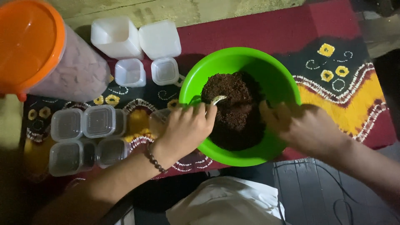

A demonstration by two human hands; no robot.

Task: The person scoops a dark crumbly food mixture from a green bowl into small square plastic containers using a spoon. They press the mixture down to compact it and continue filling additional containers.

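The left hand [185,127] is gripping a spoon [217,99] over the green bowl [250,58]; the right hand [302,127], fingers apart, is touching dark crumbs [235,104] at 3 o'clock.

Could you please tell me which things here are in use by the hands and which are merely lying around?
In use: round green plastic bowl; dark brown crumbly mixture; left hand; right hand.

Lying about: orange-lidded plastic jar; small clear lidded square containers; white square tubs; patterned red cloth.

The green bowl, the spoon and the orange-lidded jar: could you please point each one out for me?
green bowl [233,56]: head view, on the bare far rim.
spoon [218,99]: head view, on the pale tip that shows above the left hand's fingers.
orange-lidded jar [25,41]: head view, on the middle of the orange lid.
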